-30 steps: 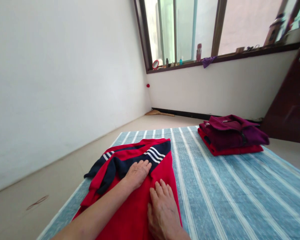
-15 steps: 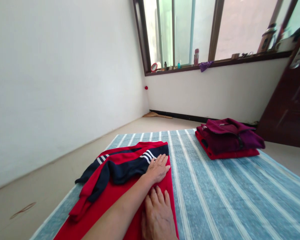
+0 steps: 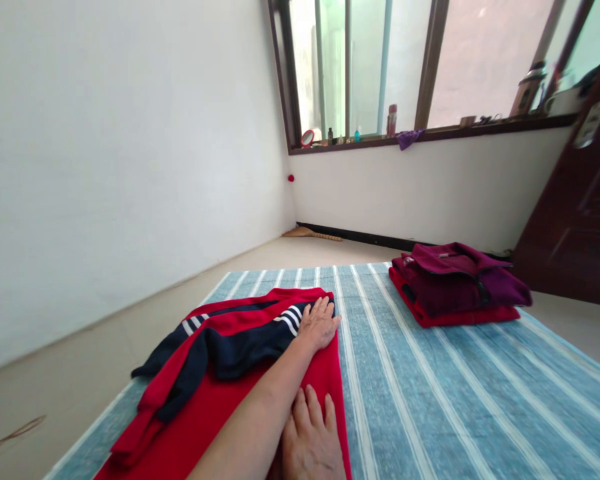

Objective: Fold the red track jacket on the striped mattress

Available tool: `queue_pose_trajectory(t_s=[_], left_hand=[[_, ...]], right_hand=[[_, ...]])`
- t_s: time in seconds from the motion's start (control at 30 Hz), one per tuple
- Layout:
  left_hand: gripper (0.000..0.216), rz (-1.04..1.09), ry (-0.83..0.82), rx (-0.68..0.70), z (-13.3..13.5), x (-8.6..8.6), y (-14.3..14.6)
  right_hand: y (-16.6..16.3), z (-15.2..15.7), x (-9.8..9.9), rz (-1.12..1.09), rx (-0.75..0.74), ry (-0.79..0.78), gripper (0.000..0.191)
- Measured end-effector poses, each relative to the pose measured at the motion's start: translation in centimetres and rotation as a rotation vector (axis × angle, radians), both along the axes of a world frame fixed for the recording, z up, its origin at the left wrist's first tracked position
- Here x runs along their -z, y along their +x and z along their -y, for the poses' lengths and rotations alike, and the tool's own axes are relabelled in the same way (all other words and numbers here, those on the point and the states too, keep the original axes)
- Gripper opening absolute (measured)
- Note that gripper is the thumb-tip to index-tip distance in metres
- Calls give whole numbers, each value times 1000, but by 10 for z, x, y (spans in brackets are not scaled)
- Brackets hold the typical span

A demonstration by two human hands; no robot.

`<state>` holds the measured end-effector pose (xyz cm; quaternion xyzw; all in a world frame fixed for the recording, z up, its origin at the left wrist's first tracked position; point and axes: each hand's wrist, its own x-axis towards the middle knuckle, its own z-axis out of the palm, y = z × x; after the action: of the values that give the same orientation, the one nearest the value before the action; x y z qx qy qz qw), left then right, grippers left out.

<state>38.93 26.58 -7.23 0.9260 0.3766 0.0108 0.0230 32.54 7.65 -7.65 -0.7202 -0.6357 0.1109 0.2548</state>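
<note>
A red and navy sports top (image 3: 260,347) with white stripes lies on a blue and white striped bed cover (image 3: 410,387). Its sleeves are laid over the body towards the left, and its lower part runs out of view at the bottom. My left hand (image 3: 320,323) rests palm down near the top's upper right corner, fingers stretched out and close to the white stripes. Lower down, my right hand (image 3: 314,433) lies flat on the red body near its right edge, its thumb side partly hidden. Neither hand grips the cloth.
Folded clothes are stacked at the right: a purple zip-neck garment (image 3: 460,280) over a red one (image 3: 450,318). A broom (image 3: 310,233) lies on the floor by the wall. Small items and bottles line the windowsill (image 3: 360,143). A dark red door (image 3: 575,220) stands at the right.
My left hand stays on the striped area. My right hand has slid slightly down and left. The sleeves appear further left and lower as the view shifts a little.
</note>
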Motion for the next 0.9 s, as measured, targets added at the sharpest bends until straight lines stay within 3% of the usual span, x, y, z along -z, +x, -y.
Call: queue_pose_trajectory(t_s=[0.53,0.9], left_hand=[[70,-32,-18,-80,-8,6,6],[48,103,97,-62,-13,8,7]], right_hand=[[-4,-1,13,21,37,71,54],[2,1,0,-5,-48,-41,60]])
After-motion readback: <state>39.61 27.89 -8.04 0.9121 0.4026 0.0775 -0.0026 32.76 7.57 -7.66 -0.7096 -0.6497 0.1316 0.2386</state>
